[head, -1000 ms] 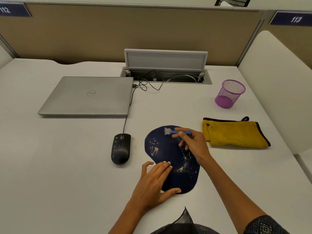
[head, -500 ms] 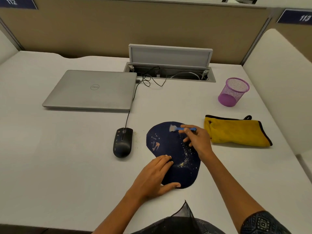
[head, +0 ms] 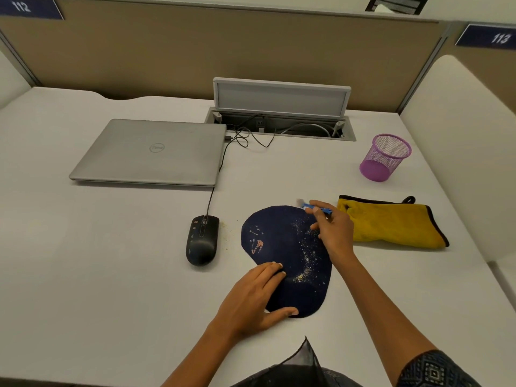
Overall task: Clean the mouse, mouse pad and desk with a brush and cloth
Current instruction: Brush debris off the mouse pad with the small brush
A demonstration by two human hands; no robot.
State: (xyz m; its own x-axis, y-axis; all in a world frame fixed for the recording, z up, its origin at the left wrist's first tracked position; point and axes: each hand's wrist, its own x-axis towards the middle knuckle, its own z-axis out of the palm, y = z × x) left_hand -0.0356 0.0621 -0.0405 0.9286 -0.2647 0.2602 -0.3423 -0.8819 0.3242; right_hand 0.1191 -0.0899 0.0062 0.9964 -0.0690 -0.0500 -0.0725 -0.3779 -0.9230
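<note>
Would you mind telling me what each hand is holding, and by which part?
The right hand pinches the small blue brush by its handle, bristles pointing left. The left hand holds nothing; it presses flat on the mouse pad.

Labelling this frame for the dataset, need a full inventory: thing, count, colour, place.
mouse pad: 1, dark blue, speckled with crumbs, desk centre
brush: 1, blue handle, pale bristles, at the pad's far edge
cloth: 1, yellow with black trim, right of the pad
mouse: 1, black, wired, left of the pad
laptop: 1, silver, closed, far left
pen cup: 1, purple mesh, far right
cable tray: 1, grey, lid raised, back of the desk
desk: 1, white
number plates: 2, navy, on the partition
left hand: flat on the pad's near edge
right hand: grips the brush
</note>
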